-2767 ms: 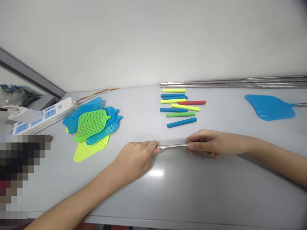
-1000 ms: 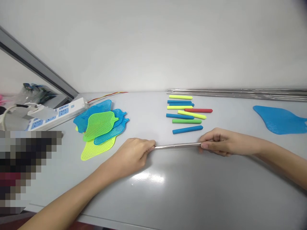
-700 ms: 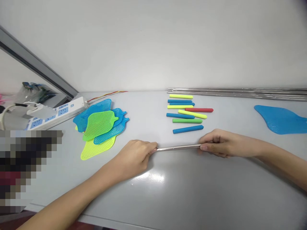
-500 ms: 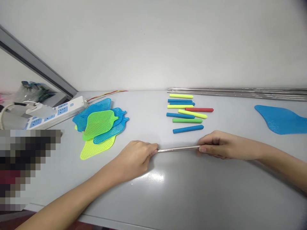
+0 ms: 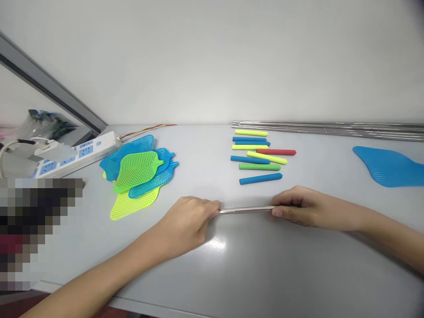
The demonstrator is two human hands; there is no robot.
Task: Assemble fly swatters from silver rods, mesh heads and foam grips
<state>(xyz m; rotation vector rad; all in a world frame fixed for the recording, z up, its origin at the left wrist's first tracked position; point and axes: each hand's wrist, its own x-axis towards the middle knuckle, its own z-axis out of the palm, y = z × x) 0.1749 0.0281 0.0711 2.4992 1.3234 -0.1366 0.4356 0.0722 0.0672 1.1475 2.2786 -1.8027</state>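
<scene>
A short silver metal rod spans the gap between my hands, nearly level above the grey table. My left hand is closed on its left end, and my right hand pinches the right end between thumb and fingers. Both rod ends are hidden in the fingers. Beyond the rod lie several coloured tubes with pointed ends, among them a blue tube, a green tube and a red tube. Perforated fly swatter heads, such as the green one, overlap in a pile to the left.
Long thin metal rods lie along the wall at the back right. A blue fly swatter head rests at the far right. On the left are a white power strip, a red and yellow cable and a pixelated patch.
Both hands have come slightly lower in view with the rod. My right hand has shifted a little left, so slightly less rod shows between them. The laid-out pieces remain as they were.
</scene>
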